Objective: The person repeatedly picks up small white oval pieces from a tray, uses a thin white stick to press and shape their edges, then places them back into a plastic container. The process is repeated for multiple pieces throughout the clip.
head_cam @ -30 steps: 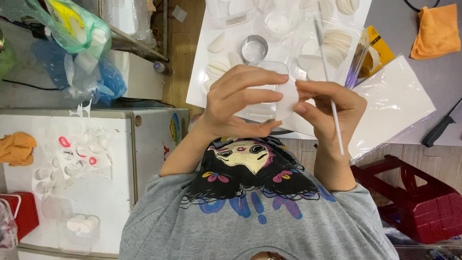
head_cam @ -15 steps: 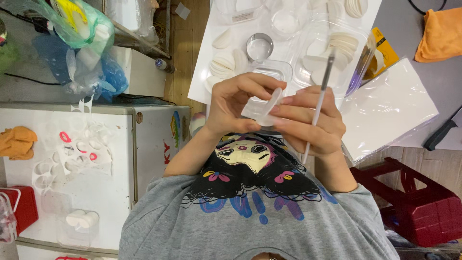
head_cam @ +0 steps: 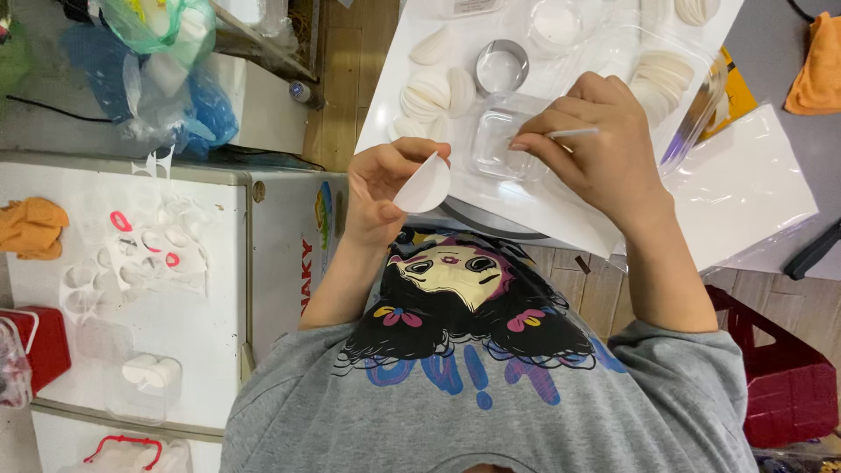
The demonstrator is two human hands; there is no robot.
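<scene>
Near the body, just off the bench edge: left hand (head_cam: 385, 188) holds a white paper disc (head_cam: 423, 184), fingers (head_cam: 419, 156) clamped on its rim, thumb below, fingertips above. The disc is tilted with its face toward the camera, lifted clear of the bench so both sides stay free and nothing rubs against it.

Further right, over the bench: right hand (head_cam: 600, 149) pinches a thin white stick (head_cam: 574, 133) between thumb and forefinger, fingers together on it, pen-style. The stick lies nearly level and points right. The hand hovers over a clear plastic tray (head_cam: 499, 144); whether it touches the tray I cannot tell. A grip that near the stick's end suits fine, small work.

Bench (head_cam: 561, 219) carries a white sheet as a working surface. On it, far from the body:
- a metal ring cutter (head_cam: 501, 66), standing on its rim, just beyond the tray
- fanned stacks of white discs (head_cam: 434, 92) left of the tray, leaning on one another, likely so that single pieces lift off easily
- more discs in a clear tub (head_cam: 666, 74) on the right

Clear plastic film (head_cam: 753, 188) lies at the right, partly off the sheet. An orange cloth (head_cam: 819, 66) sits at the far right corner, well apart from the hands.

Left of the person: a white cabinet top (head_cam: 149, 289) with cut-out paper scraps (head_cam: 140, 258), and bags (head_cam: 149, 61) beyond it.
</scene>
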